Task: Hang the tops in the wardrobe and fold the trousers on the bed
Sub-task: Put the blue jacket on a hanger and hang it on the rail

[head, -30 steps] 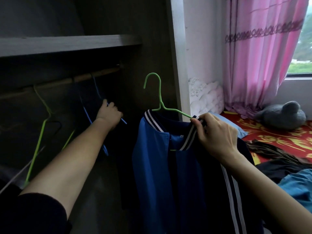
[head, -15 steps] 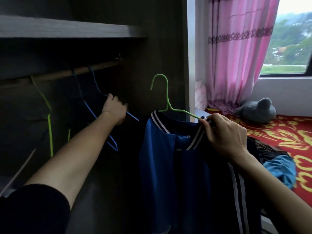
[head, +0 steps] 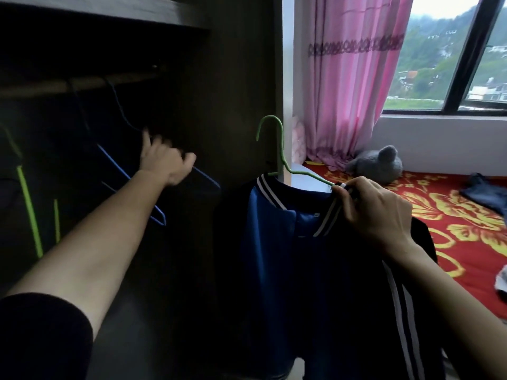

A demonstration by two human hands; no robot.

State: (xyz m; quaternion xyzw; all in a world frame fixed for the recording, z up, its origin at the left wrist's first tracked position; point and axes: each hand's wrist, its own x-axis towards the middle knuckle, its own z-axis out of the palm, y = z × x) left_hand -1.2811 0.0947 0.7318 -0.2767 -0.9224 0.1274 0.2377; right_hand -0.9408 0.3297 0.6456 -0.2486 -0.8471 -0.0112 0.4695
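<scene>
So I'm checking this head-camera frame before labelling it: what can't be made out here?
- Left hand: motion-blurred, so its hold on the blue hanger is unclear.
- Wardrobe rail: in deep shadow; hanger hooks barely show.
- Blue jacket: hem cut off by the bottom edge.
- Green hanger: its right shoulder is hidden by the right hand and collar.
- Clothes on the bed: cut off at the right edge.

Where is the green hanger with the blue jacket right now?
In the head view, the green hanger is centre frame, outside the wardrobe opening and not on the rail, carrying the blue jacket, with the right hand pinching its collar.
</scene>
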